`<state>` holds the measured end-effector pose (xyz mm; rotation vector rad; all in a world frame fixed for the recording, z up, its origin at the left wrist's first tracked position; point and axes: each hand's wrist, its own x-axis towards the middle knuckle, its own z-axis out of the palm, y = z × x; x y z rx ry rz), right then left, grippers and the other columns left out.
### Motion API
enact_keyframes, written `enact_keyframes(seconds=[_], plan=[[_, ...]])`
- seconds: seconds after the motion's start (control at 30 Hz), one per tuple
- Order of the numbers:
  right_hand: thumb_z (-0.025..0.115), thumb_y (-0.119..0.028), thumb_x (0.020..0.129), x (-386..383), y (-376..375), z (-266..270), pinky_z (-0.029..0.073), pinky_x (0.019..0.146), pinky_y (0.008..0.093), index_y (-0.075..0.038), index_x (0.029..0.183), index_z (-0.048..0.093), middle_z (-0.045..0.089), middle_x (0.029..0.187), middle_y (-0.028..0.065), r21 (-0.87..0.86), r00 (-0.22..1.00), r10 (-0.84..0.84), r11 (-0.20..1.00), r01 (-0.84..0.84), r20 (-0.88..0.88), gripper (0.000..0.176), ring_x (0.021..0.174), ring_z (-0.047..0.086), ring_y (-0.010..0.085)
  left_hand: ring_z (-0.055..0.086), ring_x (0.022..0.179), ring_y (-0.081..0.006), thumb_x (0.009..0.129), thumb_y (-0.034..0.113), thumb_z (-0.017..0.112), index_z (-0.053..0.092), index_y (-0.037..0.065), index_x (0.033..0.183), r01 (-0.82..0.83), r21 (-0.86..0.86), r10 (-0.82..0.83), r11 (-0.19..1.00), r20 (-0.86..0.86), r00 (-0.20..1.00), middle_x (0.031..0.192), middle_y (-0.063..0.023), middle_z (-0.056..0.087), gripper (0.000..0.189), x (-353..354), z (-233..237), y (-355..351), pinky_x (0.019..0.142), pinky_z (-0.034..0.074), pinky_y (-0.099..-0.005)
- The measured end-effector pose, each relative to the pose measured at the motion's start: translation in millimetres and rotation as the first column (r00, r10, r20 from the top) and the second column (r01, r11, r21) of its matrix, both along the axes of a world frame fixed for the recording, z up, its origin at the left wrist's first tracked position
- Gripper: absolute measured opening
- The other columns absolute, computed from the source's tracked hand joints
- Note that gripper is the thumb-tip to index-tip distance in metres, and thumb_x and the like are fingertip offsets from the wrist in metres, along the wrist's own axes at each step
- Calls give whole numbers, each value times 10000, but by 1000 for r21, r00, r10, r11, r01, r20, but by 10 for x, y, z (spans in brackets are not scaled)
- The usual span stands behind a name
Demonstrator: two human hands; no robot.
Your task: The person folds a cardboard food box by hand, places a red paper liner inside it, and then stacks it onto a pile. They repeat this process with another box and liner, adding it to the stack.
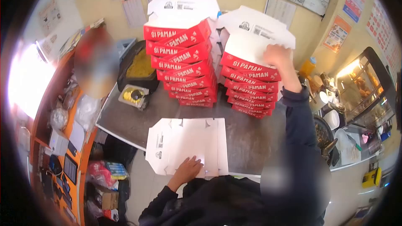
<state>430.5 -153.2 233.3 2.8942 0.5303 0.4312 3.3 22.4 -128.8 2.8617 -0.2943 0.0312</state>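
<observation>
A flat, unfolded white box blank [176,142] lies on the dark table near its front edge. My left hand [189,169] rests on the blank's lower part with its fingers stretched out. Farther back rise two stacks of red and white food boxes, a taller left stack [184,65] and a right stack [251,86], both lettered "SI PAMAN". The box on top of each has its white lid up. My right hand [278,55] is at the right edge of the right stack's top box [245,50], fingers curled; what they grip there is hidden.
Behind the left stack stands a black container [140,65] with yellow-brown contents, and a small clear tray [133,96] lies before it. On the right are an orange-capped bottle [308,65], a dark pan [322,132] and a lit glass food case [360,88]. An orange shelf [75,159] runs along the left.
</observation>
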Motion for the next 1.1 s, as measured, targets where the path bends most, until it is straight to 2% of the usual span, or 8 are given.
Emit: enact_keyframes(seconds=[0.1,0.17,0.3,0.37,0.53,0.6,0.7,1.1], plan=[[607,-259,936,-475,-161,9,481,897,484,-86,1102,693,695,1045,151,227,935,256,923,-312,245,254,1080,603,382,418,1403,-341,930,458,634,650,119,1244,-6,-146,9,989,20,1000,1433,-120,543,462,-44,-99,42,1121,359,-521],[604,-253,951,-877,-302,-167,471,869,486,-55,1093,660,669,1031,174,425,787,553,664,-615,274,250,988,595,399,326,1466,-346,830,561,709,614,121,1307,-75,-114,75,991,-6,997,1540,-129,430,656,-75,448,65,1161,300,-542],[655,-264,922,-1670,-399,-910,470,920,470,-47,1115,650,655,1067,169,603,493,840,518,-607,-226,291,1029,593,381,217,1511,-373,737,649,737,586,143,1358,-120,-118,92,986,-221,971,1606,-137,323,815,-216,404,365,1197,233,-558],[662,-252,929,-1915,-408,-1384,434,1024,427,-73,1198,635,640,1196,147,541,338,763,635,-552,-551,324,1166,561,330,253,1493,-382,749,541,790,625,105,1289,-114,-230,56,966,-245,968,1568,-134,390,714,-213,467,443,1189,254,-551],[765,-218,835,-2398,-493,-2348,435,1021,432,-70,1236,644,619,1238,145,747,65,820,548,-377,-568,444,1196,529,346,621,1156,-358,887,282,742,681,52,1167,-273,-545,76,793,-356,931,1179,-128,695,368,-85,545,765,975,486,-454],[777,-191,834,-2487,-503,-2543,422,1037,410,-90,1237,660,614,1254,113,775,140,868,490,-399,-477,431,1219,526,305,673,669,-164,956,141,663,695,16,1070,-317,-724,191,613,-254,948,748,-66,709,173,-35,572,775,603,523,-302],[785,-121,823,-2551,-432,-2701,447,965,386,-94,1173,698,630,1161,85,848,294,900,413,-332,-323,361,1143,558,263,532,573,-45,975,123,650,691,7,1014,-622,-754,244,209,-576,780,662,1,616,129,-23,694,703,490,419,-229],[732,-51,843,-2888,186,-2460,473,705,377,-54,951,666,566,852,105,893,733,679,357,-274,-47,127,817,589,286,475,512,-28,979,133,649,655,1,953,-568,-821,290,53,-532,796,697,7,604,135,196,792,368,426,358,-209]])
